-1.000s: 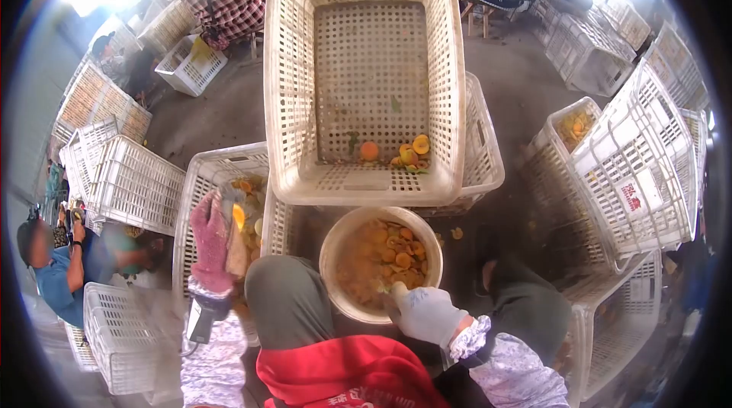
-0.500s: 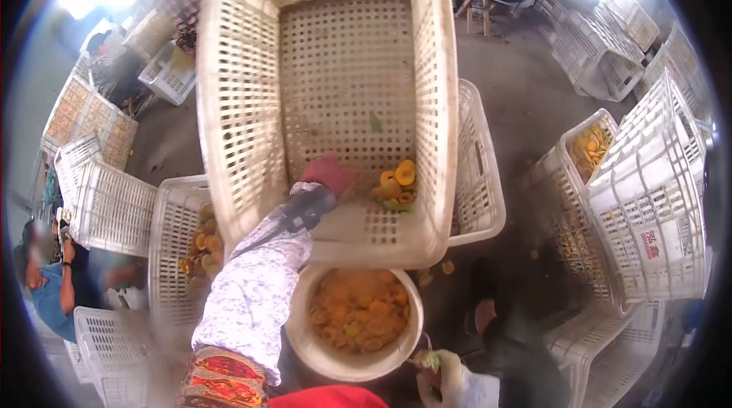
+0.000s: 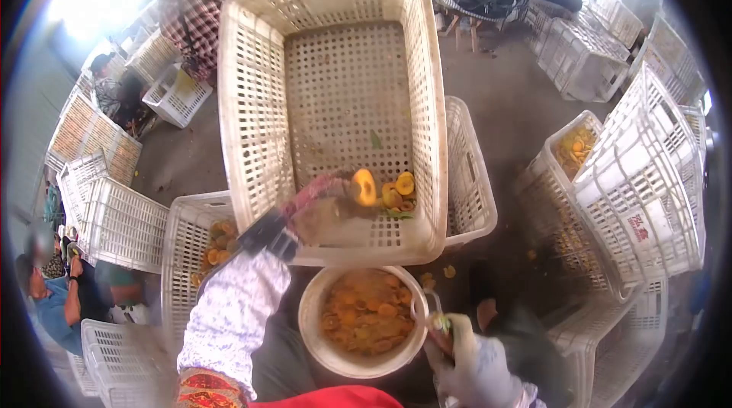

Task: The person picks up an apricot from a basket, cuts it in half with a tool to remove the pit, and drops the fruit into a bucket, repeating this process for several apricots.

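My left hand [image 3: 324, 206], in a reddish glove and smeared by motion, is inside the big white plastic crate [image 3: 438, 141]. At its fingertips is an orange apricot [image 3: 364, 187] that shows its cut face. Just right of it, several apricot pieces [image 3: 398, 193] and a green leaf lie in the crate's near right corner. My right hand [image 3: 473, 366], in a pale glove, is closed round a small hand tool [image 3: 440, 324] with a thin curved metal loop. This hand is beside the white bucket [image 3: 309, 332], which holds many orange apricot pieces [image 3: 370, 313].
A crate of apricots [image 3: 217, 244] stands at the left, and another white crate [image 3: 469, 179] sits under the big one. Stacked crates [image 3: 637, 202] rise at the right. People sit nearby, one in a blue shirt [image 3: 57, 301]. A few pieces [image 3: 450, 271] lie on the floor.
My left hand has moved to the pieces and now has an apricot at its fingertips. My right hand has come up beside the bucket with the tool. The whole view has shifted slightly.
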The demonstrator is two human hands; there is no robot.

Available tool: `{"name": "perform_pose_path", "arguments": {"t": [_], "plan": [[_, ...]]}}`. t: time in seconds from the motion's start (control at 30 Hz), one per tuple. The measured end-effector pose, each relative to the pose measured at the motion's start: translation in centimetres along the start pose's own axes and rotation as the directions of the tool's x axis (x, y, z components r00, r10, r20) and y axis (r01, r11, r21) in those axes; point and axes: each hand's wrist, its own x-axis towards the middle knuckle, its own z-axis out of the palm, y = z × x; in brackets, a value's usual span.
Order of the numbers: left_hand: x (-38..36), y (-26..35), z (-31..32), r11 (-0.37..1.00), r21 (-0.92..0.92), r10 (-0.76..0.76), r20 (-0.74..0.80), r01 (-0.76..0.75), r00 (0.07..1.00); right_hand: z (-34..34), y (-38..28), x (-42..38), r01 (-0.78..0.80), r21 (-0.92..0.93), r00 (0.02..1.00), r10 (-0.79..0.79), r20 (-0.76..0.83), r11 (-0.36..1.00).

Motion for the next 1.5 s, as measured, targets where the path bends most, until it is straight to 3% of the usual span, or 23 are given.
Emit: {"name": "perform_pose_path", "arguments": {"t": [0.03,0.1,0.13,0.17,0.27,0.33,0.4,0.5,0.7,0.77,0.83,0.87,0.9,0.97,1.03,1.1,1.13,1.2,1.23,1.3,1.33,1.4,1.5], "plan": [[-1.5,1.0,2.1,0.978,-0.131,-0.180,-0.140,0.162,0.974,0.3,0.1,0.8,0.085,-0.012,0.994,-0.086,-0.074,0.996],[-3.5,0.8,9.5,0.994,-0.068,-0.099,-0.157,0.089,0.983,0.0,-1.3,2.4,0.163,-0.033,0.972,-0.167,-0.167,0.986],[-5.1,0.9,11.3,0.966,0.249,-0.058,-0.081,0.076,0.995,0.0,-2.0,3.0,0.184,-0.029,0.963,-0.186,-0.196,0.983],[-6.1,0.8,13.4,0.998,-0.043,-0.059,-0.079,0.056,0.995,0.2,-2.4,3.6,0.206,-0.025,0.953,-0.206,-0.224,0.978],[-8.3,-2.9,12.8,0.951,-0.303,-0.087,-0.062,0.064,0.994,0.9,-3.3,4.1,0.243,-0.116,0.941,-0.263,-0.211,0.963],[-8.9,-4.5,14.6,0.956,0.262,0.182,-0.180,-0.131,0.967,1.3,-3.9,3.8,0.236,-0.136,0.945,-0.260,-0.201,0.962],[-8.7,-4.5,16.1,0.857,0.491,0.272,-0.170,-0.158,0.947,1.7,-4.1,3.7,0.243,-0.149,0.939,-0.271,-0.210,0.958],[-8.4,-4.4,17.7,0.804,0.553,0.372,-0.182,-0.218,0.910,2.6,-3.1,3.8,0.242,-0.120,0.950,-0.261,-0.174,0.963],[-6.4,-5.1,18.1,0.920,0.313,0.342,-0.347,-0.236,0.873,5.2,-1.3,3.9,0.151,-0.002,0.988,-0.151,-0.007,0.988],[-4.8,-6.2,16.5,0.886,0.421,0.398,-0.474,-0.195,0.785,6.1,-1.0,3.9,0.219,0.069,0.975,-0.217,-0.044,0.973],[-5.5,-5.3,16.3,0.598,0.792,0.430,-0.185,-0.125,0.884,5.9,-1.4,3.9,0.289,0.133,0.956,-0.280,-0.085,0.948],[-5.5,-5.0,16.0,0.736,0.657,0.387,-0.209,-0.164,0.898,5.8,-1.6,3.5,0.204,0.164,0.979,-0.199,-0.049,0.965],[-5.6,-4.7,16.3,0.735,0.658,0.391,-0.215,-0.164,0.895,5.5,-2.2,3.5,0.121,0.192,0.993,-0.121,-0.011,0.974],[-5.9,-4.2,17.5,0.925,0.328,0.296,-0.313,-0.190,0.902,5.0,-3.0,3.4,0.131,0.106,0.991,-0.127,-0.040,0.986],[-6.0,-5.0,16.7,0.917,0.315,0.332,-0.257,-0.246,0.908,5.2,-3.0,3.2,0.124,0.017,0.990,-0.123,-0.075,0.992],[-6.3,-4.6,17.7,0.301,0.916,0.679,-0.012,-0.264,0.734,5.8,-2.7,3.2,0.109,0.059,0.991,-0.104,-0.083,0.992],[-6.3,-4.5,17.7,0.302,0.917,0.678,-0.014,-0.262,0.735,5.2,-2.5,3.4,0.108,0.061,0.991,-0.103,-0.081,0.992],[-6.5,-4.2,17.5,0.279,0.816,0.720,0.170,-0.506,0.673,3.3,-2.0,4.2,0.063,0.432,0.956,-0.180,0.234,0.900],[-6.6,-4.1,17.8,0.282,0.816,0.720,0.169,-0.506,0.673,3.4,-2.0,4.1,0.061,0.430,0.956,-0.177,0.235,0.901],[-6.9,-3.7,18.5,0.673,0.718,0.445,-0.203,-0.177,0.872,3.8,-2.3,4.0,0.007,0.456,0.989,-0.075,0.130,0.890],[-6.9,-3.8,18.2,0.934,0.236,0.318,-0.218,-0.267,0.922,3.8,-2.6,3.9,0.005,0.457,0.989,-0.073,0.132,0.890],[-7.0,-4.3,17.7,0.917,0.315,0.320,-0.222,-0.243,0.921,3.5,-3.1,3.7,0.108,0.138,0.993,-0.099,-0.068,0.985],[-7.1,-5.1,17.0,0.825,0.538,0.337,-0.223,-0.173,0.915,4.1,-2.6,3.3,0.148,0.077,0.989,-0.146,-0.028,0.986]]}}
